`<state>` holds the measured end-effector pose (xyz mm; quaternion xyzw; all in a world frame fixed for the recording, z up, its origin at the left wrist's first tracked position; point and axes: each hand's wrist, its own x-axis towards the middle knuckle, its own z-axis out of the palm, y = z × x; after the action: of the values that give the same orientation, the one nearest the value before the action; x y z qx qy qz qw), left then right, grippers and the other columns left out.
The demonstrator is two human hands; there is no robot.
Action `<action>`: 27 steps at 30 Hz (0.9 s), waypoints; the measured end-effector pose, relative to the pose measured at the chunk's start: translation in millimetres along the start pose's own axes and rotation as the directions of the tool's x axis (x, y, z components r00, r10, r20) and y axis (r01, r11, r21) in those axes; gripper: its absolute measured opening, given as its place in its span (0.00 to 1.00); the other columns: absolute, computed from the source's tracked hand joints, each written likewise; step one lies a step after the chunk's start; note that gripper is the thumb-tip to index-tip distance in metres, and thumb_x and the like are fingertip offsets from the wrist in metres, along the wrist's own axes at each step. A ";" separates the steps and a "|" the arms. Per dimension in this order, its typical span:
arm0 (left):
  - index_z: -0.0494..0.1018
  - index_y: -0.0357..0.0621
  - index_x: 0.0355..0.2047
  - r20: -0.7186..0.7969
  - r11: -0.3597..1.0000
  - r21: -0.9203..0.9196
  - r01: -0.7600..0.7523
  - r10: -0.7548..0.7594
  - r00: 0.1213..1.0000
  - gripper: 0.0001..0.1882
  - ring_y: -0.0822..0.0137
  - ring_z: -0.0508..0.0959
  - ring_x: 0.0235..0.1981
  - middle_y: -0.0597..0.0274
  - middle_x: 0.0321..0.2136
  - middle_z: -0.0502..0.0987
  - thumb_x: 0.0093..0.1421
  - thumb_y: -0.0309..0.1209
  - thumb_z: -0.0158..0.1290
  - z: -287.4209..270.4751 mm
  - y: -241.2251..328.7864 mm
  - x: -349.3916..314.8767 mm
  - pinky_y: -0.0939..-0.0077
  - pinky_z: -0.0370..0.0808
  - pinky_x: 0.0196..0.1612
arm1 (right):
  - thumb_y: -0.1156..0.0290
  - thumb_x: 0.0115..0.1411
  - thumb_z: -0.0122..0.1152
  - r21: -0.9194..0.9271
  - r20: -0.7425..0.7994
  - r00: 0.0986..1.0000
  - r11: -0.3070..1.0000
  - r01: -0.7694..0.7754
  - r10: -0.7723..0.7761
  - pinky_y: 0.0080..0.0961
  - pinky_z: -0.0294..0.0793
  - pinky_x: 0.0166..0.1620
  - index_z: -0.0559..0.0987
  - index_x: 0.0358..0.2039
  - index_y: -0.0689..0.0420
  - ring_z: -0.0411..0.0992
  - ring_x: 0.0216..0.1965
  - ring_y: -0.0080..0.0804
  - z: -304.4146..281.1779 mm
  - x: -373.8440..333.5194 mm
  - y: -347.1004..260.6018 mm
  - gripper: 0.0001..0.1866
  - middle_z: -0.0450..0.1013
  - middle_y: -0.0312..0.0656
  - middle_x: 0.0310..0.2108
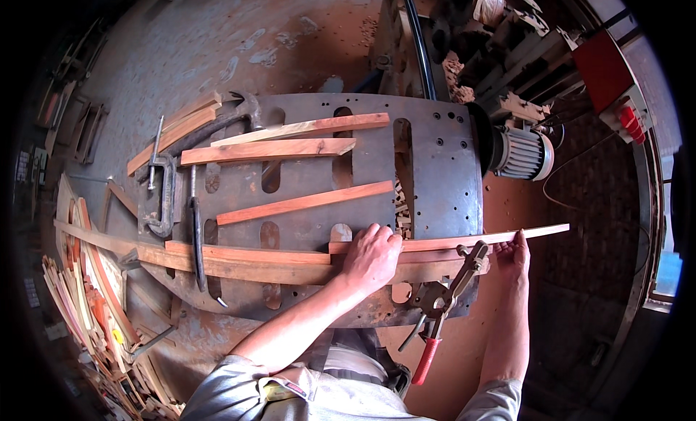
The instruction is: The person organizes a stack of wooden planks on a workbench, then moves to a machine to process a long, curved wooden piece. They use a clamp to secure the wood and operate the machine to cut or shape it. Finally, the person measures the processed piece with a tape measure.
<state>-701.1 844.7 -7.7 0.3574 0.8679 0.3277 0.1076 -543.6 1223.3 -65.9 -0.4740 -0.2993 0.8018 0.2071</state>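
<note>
A narrow wooden strip [442, 242] lies along the near side of the metal machine table [449, 174], its right end reaching past the table edge. My left hand [371, 258] is closed over its left part, knuckles up. Further right, my right hand [513, 256] pinches the strip from below, near the overhanging end. Beneath the strip runs a long curved wooden board [239, 267], which also bears another wooden piece [250, 254] left of my left hand. Between my hands, a toggle clamp [455, 283] with a red handle sits at the board; its exact contact with the strip is unclear.
Several loose strips [304, 202] lie on the table, with a claw hammer [243, 115] at the far left. A C-clamp [165, 203] and a bar clamp [196, 236] stand at the left edge. An electric motor [525, 154] projects at right. Wood offcuts [94, 312] are stacked at lower left.
</note>
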 end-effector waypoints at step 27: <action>0.78 0.39 0.41 -0.057 0.985 0.103 -0.140 0.146 0.988 0.14 0.58 0.76 0.36 0.57 0.30 0.77 0.58 0.34 0.58 -2.5 4.7 -2.5 0.64 0.76 0.39 | 0.71 0.67 0.54 -0.783 0.190 0.869 0.463 0.415 -0.457 0.20 0.73 0.42 0.81 0.42 0.66 0.74 0.36 0.20 21.6 -95.2 46.9 0.12 0.79 0.36 0.33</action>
<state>-697.7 844.3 -2.8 0.4129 0.8581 0.3028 0.0378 -520.8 1124.2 -29.1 -0.4412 -0.7336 0.4866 0.1745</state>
